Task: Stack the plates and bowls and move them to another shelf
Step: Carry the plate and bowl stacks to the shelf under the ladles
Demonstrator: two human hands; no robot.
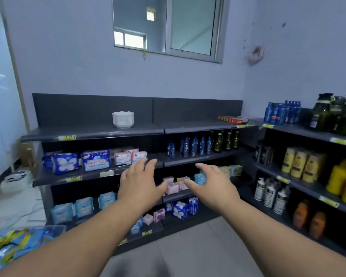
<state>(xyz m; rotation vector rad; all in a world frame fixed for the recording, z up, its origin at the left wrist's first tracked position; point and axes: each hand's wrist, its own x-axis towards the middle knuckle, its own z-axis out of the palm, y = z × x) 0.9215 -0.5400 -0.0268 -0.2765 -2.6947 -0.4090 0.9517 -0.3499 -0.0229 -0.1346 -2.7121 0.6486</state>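
Both hands (174,184) empty, spread, stacked bowls (123,119) well apart above

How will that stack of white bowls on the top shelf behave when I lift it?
The stack of white bowls looks like glazed ceramic, so probably rigid, heavy for its size and breakable. It stands tall on a narrow foot, so it may tip or slide apart unless supported from below.

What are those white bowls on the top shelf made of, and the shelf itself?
The stacked bowls look like glazed ceramic or melamine: plain white, smooth, scalloped rims; the picture cannot settle which. The top shelf looks like painted metal: dark grey, matte, with thin rolled edges.
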